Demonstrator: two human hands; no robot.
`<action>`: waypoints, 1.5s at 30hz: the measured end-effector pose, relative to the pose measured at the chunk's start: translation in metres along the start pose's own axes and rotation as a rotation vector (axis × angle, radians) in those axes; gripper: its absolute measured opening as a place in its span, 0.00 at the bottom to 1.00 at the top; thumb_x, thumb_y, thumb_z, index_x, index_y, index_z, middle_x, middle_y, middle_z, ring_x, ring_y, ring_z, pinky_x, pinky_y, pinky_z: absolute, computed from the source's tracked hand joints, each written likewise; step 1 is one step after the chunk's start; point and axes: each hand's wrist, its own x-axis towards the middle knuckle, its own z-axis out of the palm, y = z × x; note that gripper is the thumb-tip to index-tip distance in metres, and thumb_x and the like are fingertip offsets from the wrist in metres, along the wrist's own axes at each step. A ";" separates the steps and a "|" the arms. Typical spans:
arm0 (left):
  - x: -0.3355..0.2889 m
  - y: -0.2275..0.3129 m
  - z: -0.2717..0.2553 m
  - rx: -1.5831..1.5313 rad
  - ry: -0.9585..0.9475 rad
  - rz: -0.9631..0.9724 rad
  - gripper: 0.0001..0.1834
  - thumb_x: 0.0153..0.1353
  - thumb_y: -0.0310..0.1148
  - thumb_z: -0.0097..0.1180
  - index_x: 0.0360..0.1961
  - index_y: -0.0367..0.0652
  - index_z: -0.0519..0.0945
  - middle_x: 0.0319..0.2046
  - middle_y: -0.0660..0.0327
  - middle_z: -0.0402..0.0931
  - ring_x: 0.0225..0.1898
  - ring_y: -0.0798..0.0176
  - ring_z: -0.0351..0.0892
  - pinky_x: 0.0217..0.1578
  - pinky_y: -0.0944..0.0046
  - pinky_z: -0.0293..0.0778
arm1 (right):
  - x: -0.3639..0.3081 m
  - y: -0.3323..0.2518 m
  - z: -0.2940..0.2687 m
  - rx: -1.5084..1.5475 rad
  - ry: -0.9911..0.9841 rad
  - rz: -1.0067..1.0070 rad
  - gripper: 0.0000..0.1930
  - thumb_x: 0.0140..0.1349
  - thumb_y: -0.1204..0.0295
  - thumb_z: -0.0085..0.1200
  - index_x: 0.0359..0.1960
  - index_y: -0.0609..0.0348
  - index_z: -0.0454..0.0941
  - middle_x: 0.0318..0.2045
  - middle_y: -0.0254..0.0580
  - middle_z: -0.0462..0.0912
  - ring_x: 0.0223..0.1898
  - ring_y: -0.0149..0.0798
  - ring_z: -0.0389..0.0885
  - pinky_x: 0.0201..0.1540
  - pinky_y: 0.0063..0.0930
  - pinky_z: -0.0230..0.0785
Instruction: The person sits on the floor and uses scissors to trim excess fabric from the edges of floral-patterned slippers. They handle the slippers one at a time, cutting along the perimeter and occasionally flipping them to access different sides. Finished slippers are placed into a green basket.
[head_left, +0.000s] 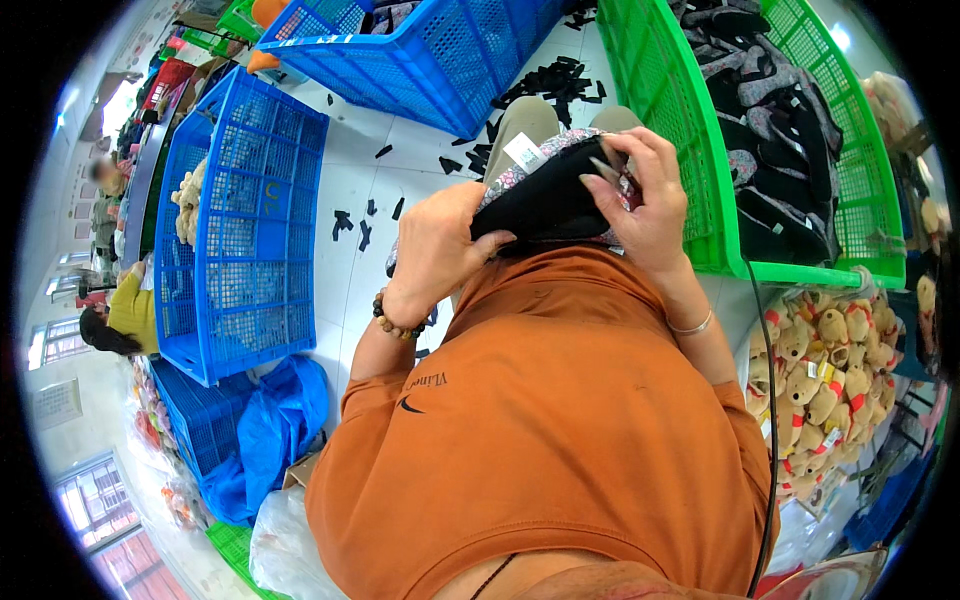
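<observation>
Fabric piece (545,200) held in two hands, over the lap.
Left hand (436,243) is clamped on its left end; right hand (645,205) grips the far right edge, fingertips on the black face. Good handling here would mean steady left-hand tension, right fingertips working the edge evenly, and no strain on the white tag (524,153).

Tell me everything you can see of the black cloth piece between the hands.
The black cloth piece looks soft, with multicoloured patterned fabric showing along its far edge and a white label there. It is held aslant in front of the orange shirt, right end farther away. The left hand grips its left side, thumb on the black face; the right hand holds its right end. Its underside is hidden.
</observation>
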 end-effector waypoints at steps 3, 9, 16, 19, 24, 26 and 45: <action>0.000 0.002 0.001 0.069 0.003 0.032 0.21 0.39 0.35 0.69 0.36 0.41 0.77 0.29 0.55 0.77 0.31 0.50 0.76 0.31 0.59 0.71 | 0.005 -0.006 0.003 0.042 -0.051 -0.028 0.18 0.46 0.75 0.64 0.42 0.55 0.76 0.44 0.41 0.74 0.28 0.39 0.80 0.30 0.26 0.74; 0.001 0.004 0.001 0.201 0.014 0.124 0.19 0.38 0.34 0.68 0.32 0.43 0.75 0.24 0.59 0.74 0.28 0.53 0.74 0.28 0.59 0.68 | 0.005 0.004 0.006 0.031 -0.109 -0.009 0.10 0.48 0.80 0.60 0.32 0.62 0.73 0.35 0.43 0.76 0.24 0.40 0.76 0.26 0.28 0.69; -0.001 0.001 0.005 0.164 0.033 0.129 0.17 0.38 0.33 0.67 0.29 0.43 0.73 0.22 0.60 0.71 0.26 0.55 0.72 0.26 0.59 0.65 | -0.009 0.033 -0.006 0.069 0.037 0.227 0.09 0.57 0.72 0.58 0.33 0.64 0.73 0.31 0.42 0.73 0.22 0.34 0.70 0.26 0.24 0.65; -0.001 0.001 0.006 0.158 0.037 0.134 0.18 0.38 0.33 0.67 0.29 0.43 0.72 0.22 0.60 0.71 0.26 0.55 0.72 0.26 0.59 0.65 | -0.006 0.022 -0.008 0.098 -0.011 0.234 0.10 0.56 0.71 0.60 0.33 0.64 0.73 0.32 0.42 0.73 0.22 0.34 0.70 0.26 0.23 0.65; -0.001 0.003 0.005 0.175 -0.002 0.145 0.18 0.38 0.33 0.67 0.30 0.43 0.73 0.22 0.60 0.71 0.26 0.55 0.73 0.26 0.59 0.66 | -0.001 0.006 -0.004 0.182 -0.245 -0.011 0.11 0.51 0.75 0.62 0.34 0.63 0.75 0.35 0.43 0.76 0.27 0.41 0.76 0.31 0.25 0.70; -0.002 0.004 0.005 0.205 -0.036 0.159 0.18 0.38 0.33 0.67 0.30 0.42 0.73 0.22 0.60 0.71 0.26 0.55 0.73 0.26 0.58 0.66 | -0.005 0.015 0.003 0.188 -0.147 -0.004 0.09 0.53 0.76 0.60 0.33 0.64 0.74 0.32 0.44 0.76 0.26 0.41 0.75 0.28 0.25 0.68; 0.168 -0.153 -0.054 0.324 0.654 0.135 0.17 0.53 0.39 0.61 0.42 0.44 0.78 0.37 0.55 0.78 0.40 0.52 0.77 0.40 0.58 0.72 | -0.019 0.043 0.001 0.210 -0.026 0.428 0.09 0.60 0.72 0.55 0.27 0.66 0.74 0.20 0.38 0.70 0.20 0.28 0.65 0.23 0.23 0.58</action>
